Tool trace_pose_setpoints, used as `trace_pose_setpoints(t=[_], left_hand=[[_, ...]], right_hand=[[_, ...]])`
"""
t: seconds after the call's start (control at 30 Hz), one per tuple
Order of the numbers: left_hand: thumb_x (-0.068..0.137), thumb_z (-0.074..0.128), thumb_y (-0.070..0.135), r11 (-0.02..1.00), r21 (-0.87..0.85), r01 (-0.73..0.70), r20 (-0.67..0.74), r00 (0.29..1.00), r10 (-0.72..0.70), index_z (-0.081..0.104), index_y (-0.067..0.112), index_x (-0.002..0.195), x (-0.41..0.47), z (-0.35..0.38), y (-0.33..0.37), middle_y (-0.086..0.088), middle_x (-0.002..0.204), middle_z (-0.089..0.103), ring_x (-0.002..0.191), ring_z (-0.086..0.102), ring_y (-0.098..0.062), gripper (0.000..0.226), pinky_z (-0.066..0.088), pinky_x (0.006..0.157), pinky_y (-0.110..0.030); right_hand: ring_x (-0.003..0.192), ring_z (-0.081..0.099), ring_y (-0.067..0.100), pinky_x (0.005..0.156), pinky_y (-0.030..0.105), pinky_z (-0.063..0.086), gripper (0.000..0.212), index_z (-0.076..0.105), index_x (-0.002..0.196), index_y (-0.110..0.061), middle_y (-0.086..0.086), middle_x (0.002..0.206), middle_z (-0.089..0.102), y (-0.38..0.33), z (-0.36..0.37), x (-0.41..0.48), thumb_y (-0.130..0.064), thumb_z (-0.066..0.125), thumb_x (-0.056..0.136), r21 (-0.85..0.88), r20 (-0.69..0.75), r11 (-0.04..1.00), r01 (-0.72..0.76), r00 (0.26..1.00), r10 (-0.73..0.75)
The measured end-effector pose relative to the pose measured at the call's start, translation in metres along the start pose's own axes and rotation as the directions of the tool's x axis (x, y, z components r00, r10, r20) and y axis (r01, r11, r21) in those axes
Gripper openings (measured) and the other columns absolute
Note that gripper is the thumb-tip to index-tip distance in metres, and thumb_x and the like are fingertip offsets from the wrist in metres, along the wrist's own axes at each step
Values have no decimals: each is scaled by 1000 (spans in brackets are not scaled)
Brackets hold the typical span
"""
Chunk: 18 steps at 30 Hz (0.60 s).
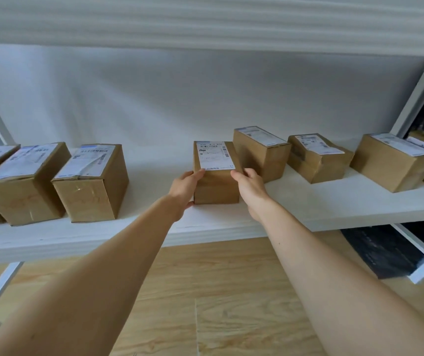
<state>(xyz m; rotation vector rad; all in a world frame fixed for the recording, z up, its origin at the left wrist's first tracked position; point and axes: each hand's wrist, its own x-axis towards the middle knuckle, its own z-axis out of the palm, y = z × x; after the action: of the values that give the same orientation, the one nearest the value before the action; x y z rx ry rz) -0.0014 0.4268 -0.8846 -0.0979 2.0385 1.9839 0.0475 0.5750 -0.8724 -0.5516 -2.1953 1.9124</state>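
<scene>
Our left forearm [118,265] and right forearm [293,253] stretch out over the wooden floor [205,291] toward the white shelf [334,201]. Far left, a large carton [23,183] and a second carton [90,183] stand well apart from the action, with bare shelf after them. Now the left hand [184,187]: fingers hooked over the upper left edge of the small box [216,188], thumb down at its bottom corner. That small box sits on the shelf dead ahead, between both hands, long axis pointing away from us toward the back wall [205,98], label [216,155] on top. Opposite, the right hand [250,187] clasps the other side, level with the left, neither nearer. Tight there, we reckon: the neighbour box [262,152] stands just beside those knuckles, so pulling straight back toward us looks cleanest
</scene>
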Motion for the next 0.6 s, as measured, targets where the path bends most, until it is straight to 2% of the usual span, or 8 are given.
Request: trace_pose_setpoints(t=[0.13, 0.23, 0.33, 0.37, 0.5, 0.6], left_hand=[[96, 59, 49, 997, -78, -2, -20, 1000, 1, 51, 27, 134, -39, -12, -2, -2, 130, 55, 119, 56, -32, 45, 48, 102, -48], [96, 60, 45, 988, -153, 7, -40, 999, -13, 51, 25, 128, -82, -23, -3, -7, 134, 52, 120, 56, -36, 39, 54, 92, -45], [96, 60, 44, 986, -163, 37, -46, 998, -45, 50, 26, 123, -131, -37, -5, -9, 136, 50, 117, 57, -37, 34, 56, 89, -44], [95, 61, 44, 986, -159, 46, -45, 998, -54, 50, 26, 123, -148, -42, -5, -9, 136, 49, 116, 57, -38, 34, 56, 87, -43], [91, 63, 48, 986, -144, 82, -25, 996, -86, 55, 30, 121, -211, -59, -19, -5, 137, 50, 112, 61, -38, 36, 56, 74, -37], [88, 64, 50, 987, -127, 97, -28, 994, -102, 58, 33, 116, -243, -70, -34, -3, 135, 51, 111, 63, -37, 33, 57, 76, -37]], right_hand=[[108, 49, 15, 90, 29, 33, 35, 49, 132, -13, -1, 120, 55, -12, 3, -36, -25, 55, 100, 42, 15, 999, 16, 1000, -17], [104, 51, 14, 89, 31, 35, 30, 49, 125, -14, -4, 111, 55, -23, 5, -80, -26, 57, 98, 61, 38, 998, 7, 999, -10], [108, 58, 21, 93, 39, 46, 44, 52, 119, -14, 5, 116, 63, -28, 8, -132, -41, 62, 86, 103, 55, 994, -44, 998, 39], [108, 60, 24, 89, 39, 48, 48, 54, 119, -14, 7, 117, 64, -26, 8, -148, -46, 61, 84, 124, 58, 990, -60, 997, 53], [90, 60, 12, 70, 30, 45, 21, 54, 115, -21, 0, 110, 65, -19, 6, -208, -35, 54, 99, 235, 53, 968, -92, 995, 82], [80, 59, 9, 66, 28, 44, 10, 56, 107, -26, -5, 99, 65, -8, 8, -245, -32, 54, 99, 278, 65, 954, -113, 993, 99]])
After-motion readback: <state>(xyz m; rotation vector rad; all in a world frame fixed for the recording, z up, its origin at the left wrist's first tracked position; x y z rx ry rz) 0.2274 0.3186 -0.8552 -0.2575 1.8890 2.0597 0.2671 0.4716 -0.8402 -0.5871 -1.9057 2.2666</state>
